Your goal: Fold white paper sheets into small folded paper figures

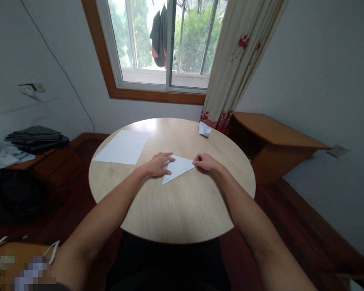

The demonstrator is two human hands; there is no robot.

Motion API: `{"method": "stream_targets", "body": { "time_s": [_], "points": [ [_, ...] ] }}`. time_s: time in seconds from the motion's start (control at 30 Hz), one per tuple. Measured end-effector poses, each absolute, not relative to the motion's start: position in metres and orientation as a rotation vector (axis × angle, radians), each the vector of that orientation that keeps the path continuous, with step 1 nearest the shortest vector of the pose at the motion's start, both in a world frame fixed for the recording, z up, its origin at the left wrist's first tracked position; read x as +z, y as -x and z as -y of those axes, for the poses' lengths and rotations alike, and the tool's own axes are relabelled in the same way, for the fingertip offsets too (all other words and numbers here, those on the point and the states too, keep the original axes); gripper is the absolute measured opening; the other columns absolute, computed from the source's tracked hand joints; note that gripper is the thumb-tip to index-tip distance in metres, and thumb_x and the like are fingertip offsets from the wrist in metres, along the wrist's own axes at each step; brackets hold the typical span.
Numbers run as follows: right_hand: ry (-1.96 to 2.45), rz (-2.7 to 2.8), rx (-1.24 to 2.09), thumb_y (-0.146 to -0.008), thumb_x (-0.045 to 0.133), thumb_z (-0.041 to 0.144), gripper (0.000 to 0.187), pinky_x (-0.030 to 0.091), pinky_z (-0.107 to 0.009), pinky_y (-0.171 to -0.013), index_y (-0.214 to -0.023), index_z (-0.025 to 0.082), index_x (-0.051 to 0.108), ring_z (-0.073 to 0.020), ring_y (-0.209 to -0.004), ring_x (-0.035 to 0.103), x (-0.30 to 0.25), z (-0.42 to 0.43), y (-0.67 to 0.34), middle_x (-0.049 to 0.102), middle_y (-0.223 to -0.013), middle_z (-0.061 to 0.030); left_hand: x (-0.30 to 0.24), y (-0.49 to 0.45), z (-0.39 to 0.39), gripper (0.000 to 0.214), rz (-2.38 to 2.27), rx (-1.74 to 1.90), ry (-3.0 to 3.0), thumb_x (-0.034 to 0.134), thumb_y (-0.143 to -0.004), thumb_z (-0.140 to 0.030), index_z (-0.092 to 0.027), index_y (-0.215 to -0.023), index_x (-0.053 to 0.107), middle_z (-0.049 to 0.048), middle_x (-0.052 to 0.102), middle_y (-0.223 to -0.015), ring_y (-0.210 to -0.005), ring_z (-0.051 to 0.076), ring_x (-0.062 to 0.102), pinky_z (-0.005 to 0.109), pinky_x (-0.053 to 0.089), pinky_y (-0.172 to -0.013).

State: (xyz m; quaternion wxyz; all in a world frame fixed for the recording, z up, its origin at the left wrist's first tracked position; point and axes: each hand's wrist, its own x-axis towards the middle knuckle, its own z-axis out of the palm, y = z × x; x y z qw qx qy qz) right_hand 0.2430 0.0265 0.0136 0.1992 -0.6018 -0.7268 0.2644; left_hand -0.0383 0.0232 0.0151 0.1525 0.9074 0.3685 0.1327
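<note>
A folded white paper triangle [178, 167] lies on the round wooden table [176, 210], its sharp point toward the right. My left hand [160, 165] rests on its left side with the fingers spread over the edge. At the right tip, my right hand [204, 161] is closed, pinching the paper between thumb and fingers. Left of both hands lies a flat white sheet of paper [124, 146]. Near the table's far right edge stands a small folded paper piece [204, 129].
Behind the table is a window [166, 48] with a curtain [227, 60] at its right. A wooden desk [282, 129] stands to the right. Dark folded cloth [36, 138] lies on a low cabinet at left, above a black bag [15, 198].
</note>
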Motion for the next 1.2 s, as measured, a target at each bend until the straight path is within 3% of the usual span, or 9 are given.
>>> {"method": "stream_targets", "body": {
  "time_s": [0.17, 0.4, 0.67, 0.87, 1.0, 1.2],
  "points": [
    [1.535, 1.474, 1.014, -0.067, 0.058, 0.012, 0.007, 0.032, -0.02, -0.043, -0.072, 0.014, 0.055, -0.0081, -0.044, 0.044, 0.014, -0.03, -0.244, 0.05, -0.051, 0.0033, 0.016, 0.024, -0.013, 0.051, -1.149, 0.817, -2.547, 0.053, -0.086, -0.042, -0.021, -0.132, 0.048, 0.0098, 0.041, -0.143, -0.13, 0.025, 0.038, 0.042, 0.032, -0.109],
    [1.386, 1.092, 1.072, -0.063, 0.059, 0.016, 0.012, 0.032, -0.018, -0.04, -0.074, 0.015, 0.055, -0.0067, -0.041, 0.042, 0.02, -0.03, -0.239, 0.049, -0.05, 0.0047, 0.019, 0.006, 0.004, 0.048, -1.208, 0.76, -2.598, 0.055, -0.083, -0.048, -0.021, -0.122, 0.057, 0.0095, 0.054, -0.122, -0.113, 0.026, 0.053, 0.039, 0.044, -0.098],
    [1.298, 1.076, 1.065, -0.067, 0.065, 0.025, 0.016, 0.041, -0.018, -0.044, -0.077, 0.014, 0.058, -0.0082, -0.048, 0.049, 0.02, -0.03, -0.23, 0.053, -0.055, 0.002, 0.011, 0.004, -0.002, 0.032, -1.219, 0.772, -2.527, 0.056, -0.083, -0.033, -0.018, -0.11, 0.063, 0.008, 0.061, -0.106, -0.092, 0.021, 0.061, 0.034, 0.048, -0.087],
    [1.198, 1.267, 0.907, -0.068, 0.068, 0.052, 0.042, 0.049, -0.021, -0.052, -0.083, 0.014, 0.06, -0.0113, -0.062, 0.056, 0.017, -0.027, -0.224, 0.059, -0.071, -0.0026, 0.004, 0.005, -0.013, 0.029, -1.175, 0.876, -2.35, 0.066, -0.076, -0.037, -0.016, -0.096, 0.069, 0.0068, 0.064, -0.092, -0.08, 0.018, 0.062, 0.033, 0.05, -0.079],
    [1.086, 1.322, 0.881, -0.065, 0.072, 0.052, 0.055, 0.05, -0.023, -0.055, -0.103, 0.017, 0.054, -0.0113, -0.066, 0.056, 0.017, -0.023, -0.213, 0.058, -0.079, -0.0001, 0.0, 0.005, -0.017, 0.032, -1.181, 0.886, -2.126, 0.072, -0.07, -0.038, -0.015, -0.092, 0.069, 0.0063, 0.067, -0.083, -0.074, 0.018, 0.062, 0.032, 0.051, -0.072],
    [1.078, 1.409, 0.929, -0.064, 0.073, 0.045, 0.063, 0.048, -0.023, -0.054, -0.115, 0.017, 0.047, -0.01, -0.061, 0.053, 0.005, -0.024, -0.193, 0.053, -0.076, 0.0034, -0.001, 0.003, -0.018, 0.031, -1.145, 0.887, -1.951, 0.07, -0.071, -0.034, -0.013, -0.094, 0.068, 0.0078, 0.07, -0.08, -0.072, 0.018, 0.064, 0.03, 0.05, -0.069]
  ]
}}
